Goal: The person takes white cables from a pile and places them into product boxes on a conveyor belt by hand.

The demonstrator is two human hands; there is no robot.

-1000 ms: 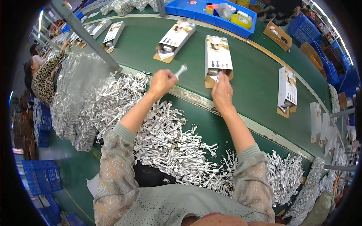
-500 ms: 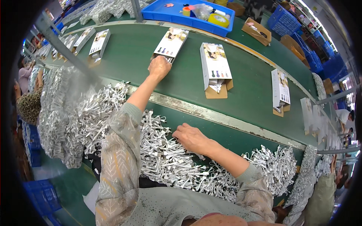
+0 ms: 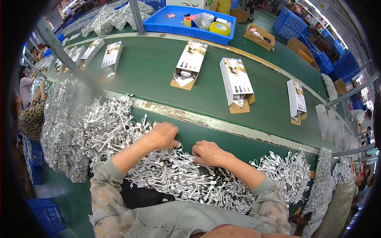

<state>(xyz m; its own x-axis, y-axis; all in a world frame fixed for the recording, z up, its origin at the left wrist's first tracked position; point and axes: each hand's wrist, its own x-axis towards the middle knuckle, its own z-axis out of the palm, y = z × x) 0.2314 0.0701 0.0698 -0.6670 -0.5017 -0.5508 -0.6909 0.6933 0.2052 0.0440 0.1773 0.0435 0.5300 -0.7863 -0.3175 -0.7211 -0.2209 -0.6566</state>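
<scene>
A long heap of short white charging cables (image 3: 174, 174) lies before me on the near side of the belt. Above its far edge is my left hand (image 3: 162, 135), fingers half curled and thumb apart, with nothing visible in it. My right hand (image 3: 209, 153) rests at the heap's edge with bent fingers drawn together; whatever its fingertips grip is hidden. Beyond the hands, a white printed box (image 3: 193, 55) lies on the green belt (image 3: 147, 59), its near flap open and white contents showing. Another open printed box (image 3: 237, 77) lies to its right.
A pale worn rail (image 3: 198, 116) separates the heap from the belt. More boxes (image 3: 296, 99) lie along the belt at both sides. A blue tray (image 3: 166, 26) with tape rolls stands beyond. Bundled cables in clear bags (image 3: 59, 123) hang at left, near a grey metal post (image 3: 65, 51).
My left hand has left the middle box's open end and come back to the cable heap. My right hand has shifted slightly. The boxes appear farther right and lower in view.
</scene>
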